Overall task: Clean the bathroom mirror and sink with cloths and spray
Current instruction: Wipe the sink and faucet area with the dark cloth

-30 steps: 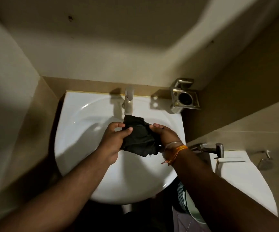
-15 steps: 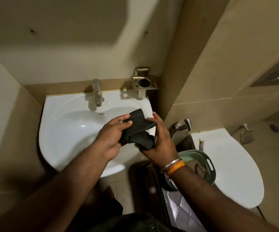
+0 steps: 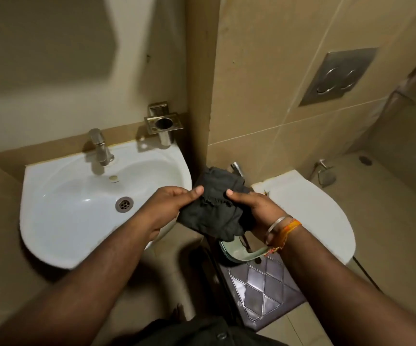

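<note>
A crumpled black cloth (image 3: 214, 216) is held between both hands, to the right of the white sink (image 3: 59, 196) and above a green basket. My left hand (image 3: 169, 206) pinches its left edge with thumb and fingers. My right hand (image 3: 254, 208), with a metal bangle and orange thread at the wrist, grips its right side. The sink's steel tap (image 3: 99, 146) and drain (image 3: 124, 204) are in plain sight. No mirror or spray bottle shows.
A steel tumbler holder (image 3: 163, 124) hangs on the wall by the sink's back right corner. A closed white toilet (image 3: 311, 211) stands to the right, with a flush plate (image 3: 339, 76) above. A green basket (image 3: 239, 253) sits on a dark patterned stool (image 3: 259, 290) below my hands.
Both hands have carried the cloth away from over the sink basin to the right, beyond its rim. My view has swung right and up, bringing the toilet and flush plate in.
</note>
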